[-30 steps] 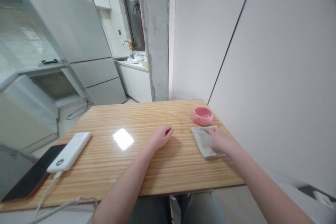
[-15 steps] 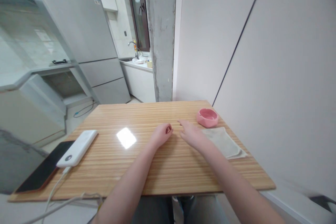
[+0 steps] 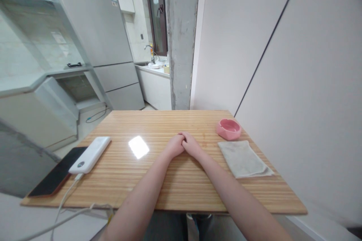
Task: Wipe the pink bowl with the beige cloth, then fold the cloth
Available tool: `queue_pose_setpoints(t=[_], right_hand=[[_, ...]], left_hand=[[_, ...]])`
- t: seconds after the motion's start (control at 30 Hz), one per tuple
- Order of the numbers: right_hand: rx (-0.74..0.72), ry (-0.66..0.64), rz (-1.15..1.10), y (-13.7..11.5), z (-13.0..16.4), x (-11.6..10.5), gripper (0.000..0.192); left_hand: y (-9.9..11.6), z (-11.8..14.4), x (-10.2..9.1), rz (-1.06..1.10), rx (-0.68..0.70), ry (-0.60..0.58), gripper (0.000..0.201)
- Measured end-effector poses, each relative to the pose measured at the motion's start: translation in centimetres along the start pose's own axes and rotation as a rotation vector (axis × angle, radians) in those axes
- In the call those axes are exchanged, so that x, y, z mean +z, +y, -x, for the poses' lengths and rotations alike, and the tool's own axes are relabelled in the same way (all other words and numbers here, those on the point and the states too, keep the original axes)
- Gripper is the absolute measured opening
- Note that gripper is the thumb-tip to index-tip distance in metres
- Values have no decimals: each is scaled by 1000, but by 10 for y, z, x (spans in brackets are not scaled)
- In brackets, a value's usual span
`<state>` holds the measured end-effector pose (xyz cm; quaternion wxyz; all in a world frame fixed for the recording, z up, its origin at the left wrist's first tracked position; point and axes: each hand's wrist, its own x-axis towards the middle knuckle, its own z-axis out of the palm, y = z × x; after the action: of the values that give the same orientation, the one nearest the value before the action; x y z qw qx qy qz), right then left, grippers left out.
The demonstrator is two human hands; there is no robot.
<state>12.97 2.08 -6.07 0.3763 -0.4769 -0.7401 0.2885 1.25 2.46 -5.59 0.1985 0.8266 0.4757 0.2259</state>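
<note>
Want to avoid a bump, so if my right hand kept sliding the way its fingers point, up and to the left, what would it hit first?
The right hand already touches the left hand, so that comes first; nothing else lies between them.

White power bank (image 3: 90, 154) beside black phone (image 3: 58, 176), white cable (image 3: 66, 196), grey fridge (image 3: 97, 37), concrete pillar (image 3: 182, 37)

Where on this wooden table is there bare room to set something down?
Bare wood lies between the white power bank and the joined left hand and right hand, and along the far edge. The right side is crowded: pink round ashtray, grey folded cloth.
</note>
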Motion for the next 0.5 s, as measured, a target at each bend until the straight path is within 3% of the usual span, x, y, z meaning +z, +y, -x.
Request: queue_pose_setpoints(t=[0.33, 0.43, 0.5], right_hand=[[-59, -22, 64, -2, 1, 0, 42], [-236, 32, 173, -8, 2, -21, 45], [-287, 198, 314, -9, 3, -48, 45]], left_hand=[[-2, -1, 2, 4, -6, -8, 27], [-2, -1, 1, 74, 8, 23, 25], [0, -1, -1, 131, -3, 42, 19]])
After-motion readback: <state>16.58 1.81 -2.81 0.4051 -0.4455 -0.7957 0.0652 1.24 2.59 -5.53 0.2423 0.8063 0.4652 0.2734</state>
